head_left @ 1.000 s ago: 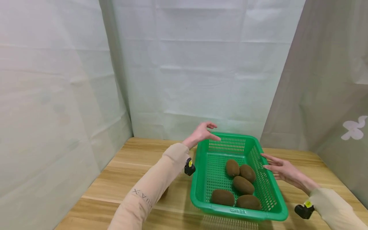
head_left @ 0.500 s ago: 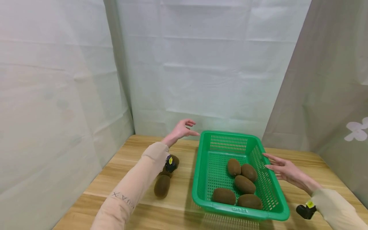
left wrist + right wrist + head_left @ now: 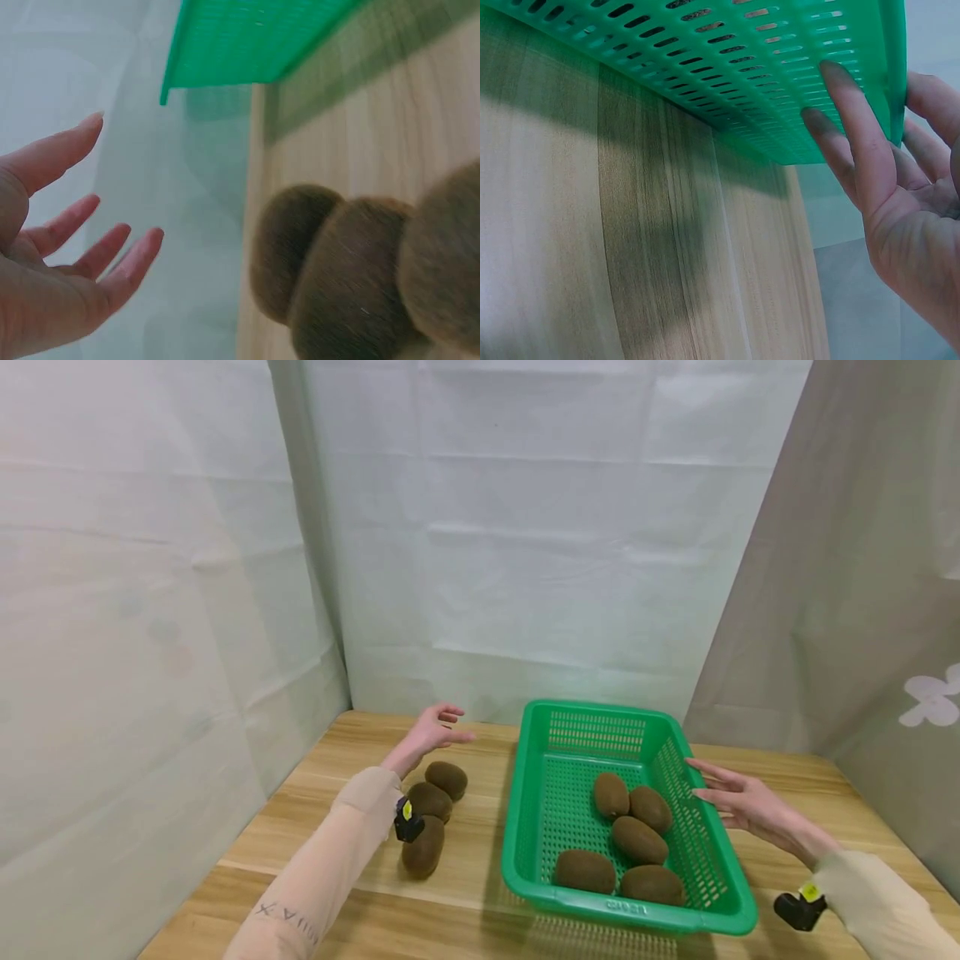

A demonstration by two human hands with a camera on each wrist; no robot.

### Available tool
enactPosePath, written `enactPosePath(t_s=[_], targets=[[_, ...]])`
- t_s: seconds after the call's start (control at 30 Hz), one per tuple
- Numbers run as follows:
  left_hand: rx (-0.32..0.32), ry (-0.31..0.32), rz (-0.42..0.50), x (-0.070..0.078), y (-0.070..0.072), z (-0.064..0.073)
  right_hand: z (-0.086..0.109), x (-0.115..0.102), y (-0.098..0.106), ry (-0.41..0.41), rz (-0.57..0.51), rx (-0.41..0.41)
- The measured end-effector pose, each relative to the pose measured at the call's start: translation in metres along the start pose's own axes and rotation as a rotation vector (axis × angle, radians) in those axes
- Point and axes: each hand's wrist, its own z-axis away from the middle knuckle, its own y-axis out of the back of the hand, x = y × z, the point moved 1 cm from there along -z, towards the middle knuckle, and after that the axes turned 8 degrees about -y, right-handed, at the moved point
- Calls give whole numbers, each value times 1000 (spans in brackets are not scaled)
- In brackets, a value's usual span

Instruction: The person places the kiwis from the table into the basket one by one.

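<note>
My left hand (image 3: 432, 732) hovers empty over the left part of the table, fingers loosely bent and thumb apart. Just beneath and beside it lie three brown kiwis (image 3: 428, 802) in a touching row; the left wrist view has the same kiwis (image 3: 356, 277) at its lower right, apart from the fingers. To the right stands a green plastic basket (image 3: 512, 810) with several kiwis (image 3: 639, 841) inside. On its right rim rests my right hand (image 3: 750, 806). In the right wrist view, outstretched fingers (image 3: 866, 142) touch the slotted outer wall.
The wooden table (image 3: 457, 914) carries everything. Pale cloth hangs behind it (image 3: 525, 568) and along the left side (image 3: 150, 610); a greyer curtain (image 3: 825, 610) closes off the right. Bare wood lies between the loose kiwis and the basket.
My left hand has gone from above the basket's far left corner leftward and down toward the loose kiwis, uncovering them. The right hand stays on the rim; the basket has not visibly moved.
</note>
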Motion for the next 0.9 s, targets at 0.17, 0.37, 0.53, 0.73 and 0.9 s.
enactPosePath(t_s=[0.17, 0.37, 0.53, 0.73, 0.9], targets=[[61, -11, -51, -15, 3, 11, 0, 0, 0, -6, 5, 2], [126, -57, -145, -35, 2, 21, -1, 0, -2, -1, -23, -4], [154, -85, -204, -49, -1, 29, 1, -2, -3, -8, -16, -6], [161, -97, -243, -61, -7, 36, 1, -2, -3, -15, -21, -4], [171, -66, -272, -67, -12, 40, 0, -1, -2, -15, -33, -12]])
